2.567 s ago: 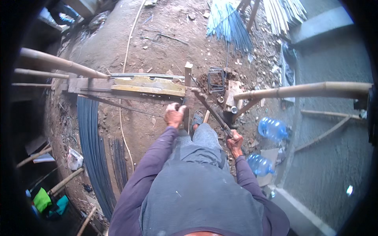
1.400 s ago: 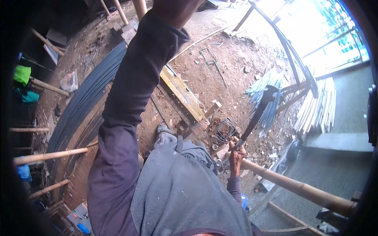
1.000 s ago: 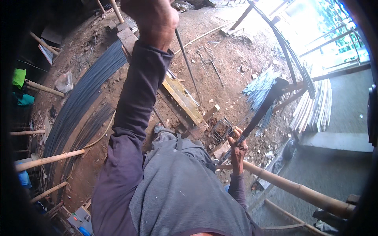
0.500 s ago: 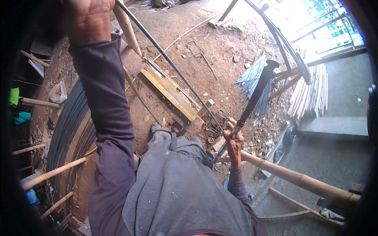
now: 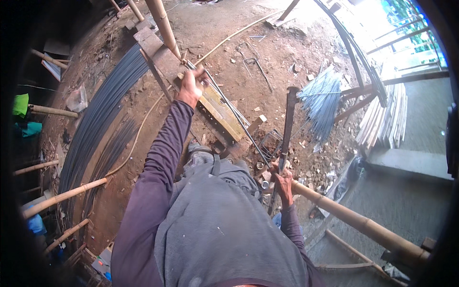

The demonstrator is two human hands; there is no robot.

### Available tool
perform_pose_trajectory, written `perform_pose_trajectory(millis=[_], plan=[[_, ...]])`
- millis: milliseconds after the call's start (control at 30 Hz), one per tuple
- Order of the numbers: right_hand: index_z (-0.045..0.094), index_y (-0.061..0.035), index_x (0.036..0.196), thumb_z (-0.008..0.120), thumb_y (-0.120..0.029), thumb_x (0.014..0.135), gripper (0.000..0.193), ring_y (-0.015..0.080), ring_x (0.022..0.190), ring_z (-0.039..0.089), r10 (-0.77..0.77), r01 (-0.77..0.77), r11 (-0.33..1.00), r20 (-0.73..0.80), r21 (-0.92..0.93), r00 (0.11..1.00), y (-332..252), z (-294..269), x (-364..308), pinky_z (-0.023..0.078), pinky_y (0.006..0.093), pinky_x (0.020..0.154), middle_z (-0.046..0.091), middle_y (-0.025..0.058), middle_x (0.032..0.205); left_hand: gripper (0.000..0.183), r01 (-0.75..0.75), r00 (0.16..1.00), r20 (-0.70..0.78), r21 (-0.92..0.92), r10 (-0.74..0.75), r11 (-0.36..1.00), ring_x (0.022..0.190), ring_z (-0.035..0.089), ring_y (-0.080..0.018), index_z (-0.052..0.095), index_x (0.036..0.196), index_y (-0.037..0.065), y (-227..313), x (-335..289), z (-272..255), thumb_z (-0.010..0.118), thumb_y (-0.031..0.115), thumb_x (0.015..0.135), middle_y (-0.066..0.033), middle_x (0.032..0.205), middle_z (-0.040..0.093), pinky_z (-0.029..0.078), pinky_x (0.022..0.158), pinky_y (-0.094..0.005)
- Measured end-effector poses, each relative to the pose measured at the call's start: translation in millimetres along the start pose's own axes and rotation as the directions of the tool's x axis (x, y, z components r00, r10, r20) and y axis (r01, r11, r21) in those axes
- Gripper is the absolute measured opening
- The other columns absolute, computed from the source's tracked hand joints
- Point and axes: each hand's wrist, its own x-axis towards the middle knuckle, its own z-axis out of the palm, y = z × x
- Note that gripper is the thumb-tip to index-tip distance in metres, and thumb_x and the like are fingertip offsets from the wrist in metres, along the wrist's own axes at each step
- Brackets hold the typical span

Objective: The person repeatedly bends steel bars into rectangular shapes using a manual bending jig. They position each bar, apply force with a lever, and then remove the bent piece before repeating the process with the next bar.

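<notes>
My left hand is closed around a thin steel rod, near its far end. The rod slants down to the right above a yellow wooden plank, and its near end reaches my right hand. That hand grips a long dark steel bar with a notched, hooked head, which looks like a rebar bending wrench and stands nearly upright. Whether the right fingers also touch the rod, I cannot tell. A small rectangular frame of bent rod lies just beyond the right hand.
Long dark rods curve along the ground at left. Bluish cut rods are heaped at right, near pale strips. Bamboo poles cross at right; another post stands beyond the plank. Bent rods lie on the dirt.
My left hand has come down and toward the plank from the upper left, and the rod has lowered with it. The wrench in my right hand has swung left to a more upright angle.
</notes>
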Motion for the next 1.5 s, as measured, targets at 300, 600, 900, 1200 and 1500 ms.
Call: perform_pose_trajectory(millis=[300,600,900,1200,1500], plan=[[0.074,-0.0017,0.099,0.073,-0.023,0.090,0.023,0.0102,0.069,0.062,0.180,-0.176,0.969,0.011,-0.171,0.984,55.7,-15.6,-4.7,0.048,0.0294,0.062,0.072,0.0037,0.078,0.015,-0.083,0.993,0.031,0.869,0.114,0.488,0.066,0.064,-0.0109,0.078,0.092,-0.001,-90.6,81.1,-174.3,0.072,0.007,0.082,-0.0074,0.082,0.074,0.050,0.060,-0.0274],[0.074,-0.0004,0.097,0.076,-0.026,0.087,0.028,0.0110,0.068,0.062,0.180,-0.161,0.928,0.028,-0.337,0.983,103.0,-15.2,13.5,0.048,0.0321,0.062,0.071,0.0053,0.076,0.027,-0.345,0.878,0.284,0.934,0.386,0.096,0.088,0.071,-0.0311,0.074,0.107,0.006,-124.5,64.3,-190.8,0.070,0.011,0.081,-0.0163,0.095,0.073,0.055,0.080,-0.0397],[0.071,-0.0064,0.094,0.073,-0.025,0.078,0.025,0.0366,0.071,0.069,-0.024,-0.008,0.816,-0.048,-0.578,0.999,112.8,-3.9,5.2,0.052,0.0442,0.065,0.068,0.0196,0.072,0.021,-0.424,0.749,0.381,0.904,0.542,-0.050,0.095,0.066,-0.0367,0.072,0.104,0.007,-135.6,42.7,-185.7,0.068,0.013,0.085,-0.0175,0.101,0.068,0.053,0.082,-0.0435],[0.070,-0.0076,0.099,0.076,-0.025,0.075,0.030,0.0422,0.070,0.068,-0.132,0.073,0.767,-0.046,-0.638,0.990,125.6,-4.3,7.1,0.053,0.0489,0.065,0.066,0.0214,0.069,0.027,-0.328,0.794,0.269,0.945,0.545,0.012,0.094,0.068,-0.0359,0.073,0.109,0.007,-154.9,61.5,-191.2,0.069,0.007,0.082,-0.0174,0.100,0.071,0.053,0.083,-0.0427],[0.070,-0.0070,0.102,0.070,-0.015,0.069,0.034,0.0358,0.070,0.068,-0.032,0.019,0.812,-0.012,-0.584,0.999,162.4,-4.8,19.4,0.052,0.0455,0.066,0.066,0.0185,0.071,0.024,-0.228,0.791,0.178,0.973,0.585,0.013,0.095,0.071,-0.0296,0.076,0.098,0.009,-159.7,54.2,-175.1,0.068,0.003,0.077,-0.0141,0.101,0.074,0.054,0.082,-0.0376]])
